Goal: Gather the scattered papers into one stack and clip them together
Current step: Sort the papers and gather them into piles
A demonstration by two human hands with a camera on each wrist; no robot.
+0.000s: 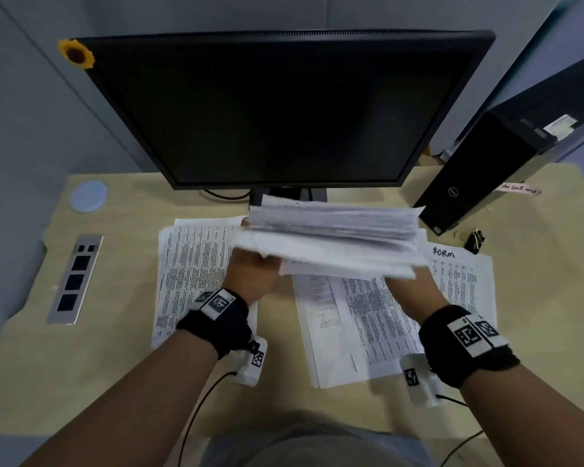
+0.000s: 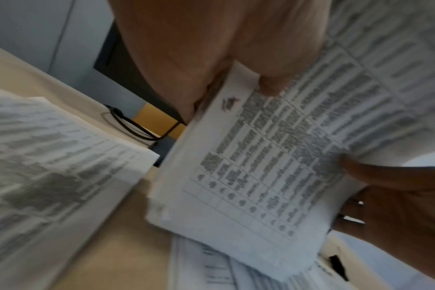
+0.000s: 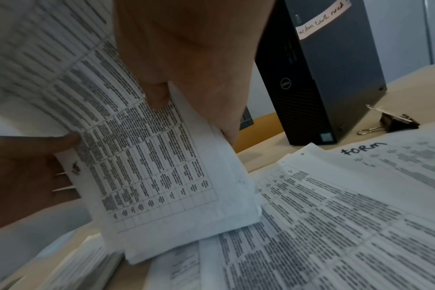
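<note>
I hold a thick stack of printed papers [image 1: 334, 237] in the air in front of the monitor, gripped at both ends. My left hand [image 1: 250, 267] grips its left end and my right hand [image 1: 407, 286] its right end. In the left wrist view my thumb [image 2: 271, 84] presses on the stack's printed table sheet [image 2: 249, 176]. The right wrist view shows the same stack [image 3: 162, 166] curling between both hands. More sheets lie on the desk: a left pile [image 1: 189, 274], a middle pile [image 1: 348, 325] and a right pile marked "FORM" [image 1: 462, 281]. A black binder clip [image 1: 474, 239] lies beside the FORM pile.
A large dark monitor [image 1: 284, 106] stands at the back of the desk, close behind the held stack. A black desktop computer [image 1: 479, 176] stands at the right, next to the clip. A metal socket panel [image 1: 75, 278] and a round cap [image 1: 89, 195] sit at the left.
</note>
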